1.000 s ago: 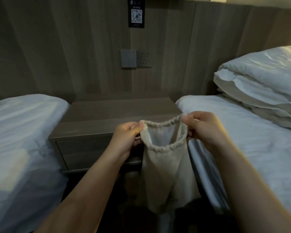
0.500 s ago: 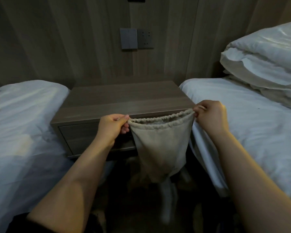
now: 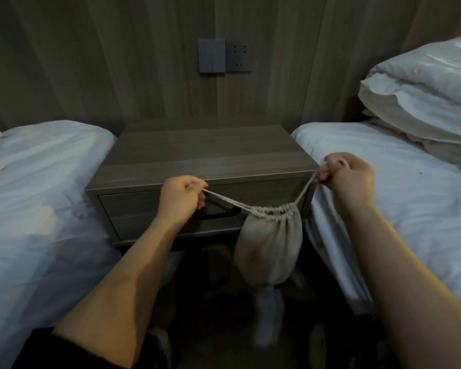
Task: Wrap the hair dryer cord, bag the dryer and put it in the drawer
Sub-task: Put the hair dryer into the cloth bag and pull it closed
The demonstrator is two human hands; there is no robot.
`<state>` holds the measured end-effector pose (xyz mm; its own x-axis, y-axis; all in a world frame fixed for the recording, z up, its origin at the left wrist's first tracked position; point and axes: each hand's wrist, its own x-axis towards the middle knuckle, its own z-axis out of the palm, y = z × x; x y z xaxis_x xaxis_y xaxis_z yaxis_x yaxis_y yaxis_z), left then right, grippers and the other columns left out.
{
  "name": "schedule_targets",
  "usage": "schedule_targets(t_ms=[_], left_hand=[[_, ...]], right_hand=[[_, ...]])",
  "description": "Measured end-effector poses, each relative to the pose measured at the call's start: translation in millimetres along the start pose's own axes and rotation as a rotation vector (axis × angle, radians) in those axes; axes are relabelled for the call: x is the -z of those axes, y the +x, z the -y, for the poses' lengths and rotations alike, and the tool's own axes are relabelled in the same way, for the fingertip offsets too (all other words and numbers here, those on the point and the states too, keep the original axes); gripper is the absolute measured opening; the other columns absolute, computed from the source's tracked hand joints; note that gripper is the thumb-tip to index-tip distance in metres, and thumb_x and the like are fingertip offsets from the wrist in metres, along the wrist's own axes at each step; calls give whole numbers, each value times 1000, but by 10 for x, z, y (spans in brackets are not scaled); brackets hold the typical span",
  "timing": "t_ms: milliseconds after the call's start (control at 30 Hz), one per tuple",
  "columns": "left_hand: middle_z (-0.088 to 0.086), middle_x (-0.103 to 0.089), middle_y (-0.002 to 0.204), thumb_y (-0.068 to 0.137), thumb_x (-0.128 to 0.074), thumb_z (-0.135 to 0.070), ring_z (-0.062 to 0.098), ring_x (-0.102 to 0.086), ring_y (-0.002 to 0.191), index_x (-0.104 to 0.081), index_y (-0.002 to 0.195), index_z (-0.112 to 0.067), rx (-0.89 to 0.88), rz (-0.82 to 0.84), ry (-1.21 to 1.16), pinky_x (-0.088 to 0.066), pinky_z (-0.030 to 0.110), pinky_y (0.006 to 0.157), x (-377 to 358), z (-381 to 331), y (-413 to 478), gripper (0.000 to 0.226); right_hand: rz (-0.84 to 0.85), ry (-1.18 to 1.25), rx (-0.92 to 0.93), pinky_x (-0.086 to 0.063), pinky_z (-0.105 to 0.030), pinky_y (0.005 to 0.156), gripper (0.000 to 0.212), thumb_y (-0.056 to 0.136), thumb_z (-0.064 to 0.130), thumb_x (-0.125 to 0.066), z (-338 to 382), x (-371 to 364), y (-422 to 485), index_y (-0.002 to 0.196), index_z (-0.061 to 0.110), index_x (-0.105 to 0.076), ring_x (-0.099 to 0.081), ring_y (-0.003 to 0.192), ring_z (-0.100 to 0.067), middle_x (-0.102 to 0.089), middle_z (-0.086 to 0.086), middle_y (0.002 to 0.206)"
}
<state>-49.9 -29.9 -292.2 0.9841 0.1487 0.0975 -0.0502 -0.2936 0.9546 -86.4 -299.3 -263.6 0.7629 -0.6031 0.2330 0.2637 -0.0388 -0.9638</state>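
A beige drawstring bag hangs in front of the nightstand, its mouth gathered tight and its body bulging. The hair dryer itself is hidden; I cannot see it. My left hand grips the drawstring on the left side, and my right hand grips the string on the right. Both strings are taut between my fists and the bag's mouth. Behind the bag, the nightstand's drawer is closed, with a dark handle partly hidden by my left hand.
The wooden nightstand stands between two white beds, one at the left and one at the right. Pillows are stacked on the right bed. A switch and socket are on the wall panel. Slippers lie on the dark floor.
My hands have moved apart from the bag's rim and pulled the drawstrings out. The bag's mouth has gone from wide open to gathered shut, and the bag hangs lower and to the right.
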Motion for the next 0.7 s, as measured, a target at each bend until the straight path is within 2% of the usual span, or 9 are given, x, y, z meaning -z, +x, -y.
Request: schedule_targets(t_ms=[100, 167, 233, 300, 400, 433, 533, 700], left_hand=[[6, -68, 82, 92, -50, -11, 17, -62, 72, -70, 94, -17, -161, 38, 276, -50, 31, 70, -11, -40, -75, 22], [3, -69, 98, 89, -49, -13, 20, -61, 88, -69, 102, -19, -341, 92, 683, -49, 34, 81, 4, -78, -131, 24], [-1, -64, 112, 89, -48, -16, 19, -54, 105, -65, 110, -19, -520, 181, 855, -43, 33, 89, -59, -117, -189, 27], [-3, -62, 121, 90, -50, -30, 17, -49, 116, -62, 117, -21, -570, 297, 817, -40, 31, 95, -208, -112, -268, 31], [0, -63, 125, 79, -58, -59, 19, -56, 117, -57, 125, -25, -406, 486, 713, -44, 31, 97, -464, 19, -418, 57], [0, -65, 122, 75, -60, -63, 21, -59, 113, -58, 123, -26, -394, 492, 718, -46, 31, 93, -544, 80, -457, 60], [-1, -67, 112, 72, -61, -65, 22, -63, 102, -57, 114, -28, -499, 394, 718, -48, 31, 81, -734, 179, -552, 57], [-2, -67, 108, 77, -56, -64, 21, -64, 96, -53, 114, -26, -591, 281, 646, -51, 37, 78, -759, 165, -572, 53]], right_hand=[[153, -20, 9, -47, -30, 55, 29, 92, -3, -42, -39, -123, -137, 70, 11, -56, -50, 37, -5, -55, -7, 55], [224, 26, -9, -50, -24, 50, 30, 93, -5, -40, -21, -187, -186, 71, 10, -55, -51, 37, -5, -58, 1, 49], [313, 87, -39, -52, -20, 48, 29, 93, -5, -38, 45, -240, -227, 73, 8, -54, -52, 38, -6, -59, 5, 44], [381, 141, -60, -52, -19, 48, 28, 94, -5, -38, 120, -285, -275, 74, 7, -54, -53, 38, -7, -59, 4, 44], [422, 265, -97, -51, -19, 47, 26, 94, -4, -38, 220, -324, -339, 76, 6, -53, -53, 40, -8, -59, 3, 45], [437, 314, -110, -52, -20, 48, 26, 95, -4, -38, 247, -339, -353, 76, 5, -53, -53, 40, -8, -58, 3, 45], [499, 394, -149, -55, -23, 54, 25, 95, -3, -38, 282, -399, -427, 77, 5, -54, -54, 43, -8, -59, 0, 48], [545, 417, -188, -56, -25, 57, 26, 94, -1, -40, 304, -441, -483, 77, 7, -57, -56, 47, -10, -60, -1, 52]])
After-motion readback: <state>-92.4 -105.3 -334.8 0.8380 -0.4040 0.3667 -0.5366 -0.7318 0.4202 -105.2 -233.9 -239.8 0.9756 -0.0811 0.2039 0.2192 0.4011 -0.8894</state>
